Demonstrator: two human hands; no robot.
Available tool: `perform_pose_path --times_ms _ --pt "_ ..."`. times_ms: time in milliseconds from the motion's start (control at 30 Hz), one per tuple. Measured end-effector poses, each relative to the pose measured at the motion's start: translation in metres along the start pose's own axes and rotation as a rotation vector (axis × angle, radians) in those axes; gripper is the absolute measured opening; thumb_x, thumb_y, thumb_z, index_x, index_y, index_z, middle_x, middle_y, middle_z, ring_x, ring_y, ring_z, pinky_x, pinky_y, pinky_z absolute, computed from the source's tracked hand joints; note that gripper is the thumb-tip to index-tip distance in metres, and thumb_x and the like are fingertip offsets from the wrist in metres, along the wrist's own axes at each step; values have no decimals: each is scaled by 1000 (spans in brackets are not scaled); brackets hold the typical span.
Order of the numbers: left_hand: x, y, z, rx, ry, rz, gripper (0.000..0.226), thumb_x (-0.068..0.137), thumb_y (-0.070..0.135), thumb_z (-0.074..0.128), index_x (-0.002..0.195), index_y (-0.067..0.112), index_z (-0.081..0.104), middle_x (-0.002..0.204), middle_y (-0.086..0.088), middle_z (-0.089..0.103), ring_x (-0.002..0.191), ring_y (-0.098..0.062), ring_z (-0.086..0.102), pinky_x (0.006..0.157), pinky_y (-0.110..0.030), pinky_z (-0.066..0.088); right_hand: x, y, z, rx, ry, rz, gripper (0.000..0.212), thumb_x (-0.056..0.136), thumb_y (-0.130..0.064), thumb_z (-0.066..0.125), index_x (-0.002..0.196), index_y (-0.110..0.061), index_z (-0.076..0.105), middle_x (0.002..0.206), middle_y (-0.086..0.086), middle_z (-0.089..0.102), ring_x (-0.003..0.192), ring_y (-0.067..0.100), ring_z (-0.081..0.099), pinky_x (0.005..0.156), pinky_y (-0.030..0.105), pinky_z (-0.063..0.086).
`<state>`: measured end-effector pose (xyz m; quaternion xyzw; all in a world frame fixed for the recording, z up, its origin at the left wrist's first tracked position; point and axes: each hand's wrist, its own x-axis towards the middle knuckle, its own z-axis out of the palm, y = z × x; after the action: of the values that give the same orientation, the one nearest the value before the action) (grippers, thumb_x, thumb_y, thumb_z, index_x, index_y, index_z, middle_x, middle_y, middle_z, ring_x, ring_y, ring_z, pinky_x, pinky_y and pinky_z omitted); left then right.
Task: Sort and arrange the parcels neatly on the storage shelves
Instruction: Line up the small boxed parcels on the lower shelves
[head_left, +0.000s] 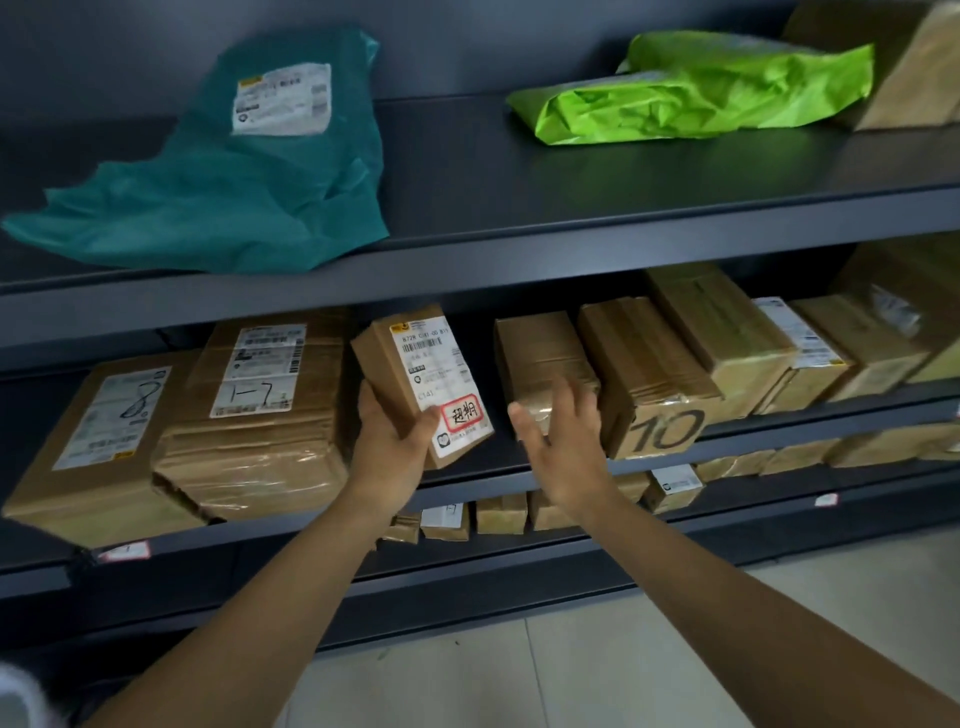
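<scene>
dark shelf (483, 480) behind left hand (395, 441) around labelled box (415, 374), right hand (566, 447) splayed

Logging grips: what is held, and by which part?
The left hand grips the small brown cardboard box by its lower end; the right hand holds nothing.
</scene>
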<state>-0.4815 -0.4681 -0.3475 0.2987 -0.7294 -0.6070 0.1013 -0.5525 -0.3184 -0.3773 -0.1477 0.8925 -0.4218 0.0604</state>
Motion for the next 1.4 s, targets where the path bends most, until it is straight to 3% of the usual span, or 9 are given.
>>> perform_pose_path --times_ms 100,200,467,633,733,900,1067,1200,1400 --pt "2 8 -1 40 47 43 72 94 20 55 150 26 11 137 3 50 112 -15 56 81 -21 42 34 14 5 -387 27 17 73 95 -52 40 151 -19 7 156 15 2 144 32 3 115 45 21" --pt "8 10 -2 7 80 10 72 93 23 56 150 26 12 134 4 52 100 -9 55 86 -24 42 58 23 14 -621 -1 46 71 94 -59 29 151 -23 5 157 16 -9 144 35 -3 116 47 11" --pt "16 0 -8 -12 87 -47 74 90 27 60 149 28 15 132 3 56 111 -16 59 102 -44 44 64 15 24 -594 27 152 67 79 -57 58 134 -26 34 150 21 9 128 43 24 107 45 27" --pt "15 7 -13 -59 98 -38 66 92 26 59 146 29 21 122 10 56 101 -10 59 84 -25 44 40 14 24 -810 105 -136 80 53 -46 83 122 -19 53 137 24 38 120 44 38 99 53 35" --pt "13 13 -18 -70 81 -34 62 92 25 58 144 28 24 126 7 57 103 -13 59 90 -29 45 25 19 26 -944 134 -322 84 36 -34 91 113 -18 62 126 21 46 113 41 43 93 57 30" --pt "9 18 -24 -82 51 -49 63 93 25 57 146 27 22 129 5 57 96 -10 60 91 -31 44 6 27 26 -685 180 -549 85 55 -40 86 127 -17 47 126 12 52 111 28 41 93 56 41" --pt "4 22 -29 -75 31 -33 62 93 24 56 146 26 22 118 11 56 87 -2 58 78 -21 46 12 13 16 -313 88 -59 104 70 -59 71 149 -21 14 154 6 17 138 28 19 111 49 24" --pt "3 25 -39 -61 23 -28 64 91 29 59 145 31 24 129 8 58 108 -13 60 102 -41 43 17 8 17 -140 7 119 113 68 -48 76 150 -16 5 148 10 23 135 31 27 105 44 34" --pt "-5 29 -63 -150 38 -49 54 92 25 58 138 31 31 128 4 59 109 -18 61 100 -44 46 9 -2 34 -661 154 -238 105 55 -42 86 141 -8 35 128 12 47 115 31 47 95 43 44"
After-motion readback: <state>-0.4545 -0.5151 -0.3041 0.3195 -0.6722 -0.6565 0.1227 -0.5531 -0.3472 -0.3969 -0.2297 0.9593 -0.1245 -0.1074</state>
